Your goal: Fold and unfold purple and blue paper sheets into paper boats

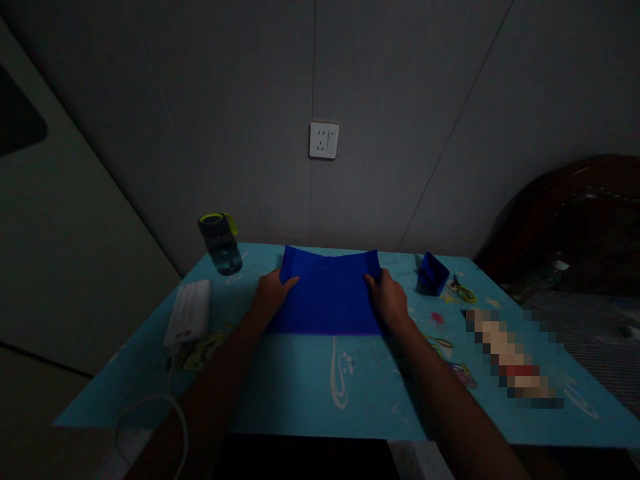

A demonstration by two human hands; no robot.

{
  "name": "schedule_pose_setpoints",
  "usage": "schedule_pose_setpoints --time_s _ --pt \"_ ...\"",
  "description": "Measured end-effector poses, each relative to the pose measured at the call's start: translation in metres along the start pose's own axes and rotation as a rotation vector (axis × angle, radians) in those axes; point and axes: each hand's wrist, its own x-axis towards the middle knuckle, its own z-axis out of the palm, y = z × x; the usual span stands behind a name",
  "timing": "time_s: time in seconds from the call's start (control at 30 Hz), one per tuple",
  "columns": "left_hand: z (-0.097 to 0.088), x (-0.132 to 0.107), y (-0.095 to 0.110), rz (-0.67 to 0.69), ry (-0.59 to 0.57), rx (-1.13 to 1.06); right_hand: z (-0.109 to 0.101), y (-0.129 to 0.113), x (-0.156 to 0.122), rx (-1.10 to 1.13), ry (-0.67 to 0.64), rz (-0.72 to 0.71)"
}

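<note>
A deep blue sheet, likely paper, is held up at its two sides over the table. Its lower edge lies near the tabletop, and the top edge sags slightly in the middle. My left hand pinches the left side, thumb on the near face and fingers behind it. On the right side, my right hand grips in the same way, thumb in front. The fingers behind the sheet are mostly hidden.
A water bottle stands at the back left, with a white power bank and its cable nearer. At right are a small blue folded piece, scissors and a pixelated long object. A wall with a socket rises behind.
</note>
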Motion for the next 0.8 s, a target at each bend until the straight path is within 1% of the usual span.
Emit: schedule_pose_setpoints --time_s 0.07,0.17,0.23,0.27,0.3,0.33,0.4,0.47,0.53,0.6,0.7,0.73,0.8 --pt "0.003 -0.003 0.002 0.001 0.018 0.148 0.004 -0.007 -0.003 -0.110 -0.027 -0.004" --pt "0.005 -0.006 0.010 0.054 0.103 0.429 0.008 -0.014 -0.004 -0.162 0.002 -0.050" --pt "0.009 -0.007 0.017 0.169 0.152 0.524 0.009 -0.016 -0.004 -0.177 0.032 -0.082" --pt "0.012 -0.008 0.021 0.257 0.152 0.542 0.010 -0.016 -0.004 -0.183 0.049 -0.097" --pt "0.016 -0.009 0.025 0.362 0.125 0.538 0.011 -0.015 -0.003 -0.187 0.068 -0.109" --pt "0.020 -0.010 0.028 0.471 0.072 0.514 0.012 -0.015 -0.003 -0.191 0.091 -0.121" --pt "0.029 -0.015 0.033 0.668 -0.079 0.431 0.014 -0.015 -0.003 -0.202 0.139 -0.138" --pt "0.037 -0.020 0.035 0.775 -0.216 0.347 0.017 -0.015 -0.002 -0.205 0.159 -0.141" --pt "0.042 -0.024 0.034 0.799 -0.292 0.289 0.018 -0.015 -0.002 -0.200 0.166 -0.152" --pt "0.045 -0.025 0.031 0.785 -0.334 0.257 0.017 -0.012 0.000 -0.197 0.192 -0.187" --pt "0.046 -0.023 0.027 0.757 -0.368 0.251 0.005 0.001 0.004 -0.208 0.292 -0.214" --pt "0.046 -0.022 0.026 0.751 -0.370 0.251 0.000 0.009 0.006 -0.213 0.339 -0.192" --pt "0.045 -0.021 0.026 0.749 -0.367 0.245 -0.011 0.029 0.009 -0.217 0.431 -0.087"
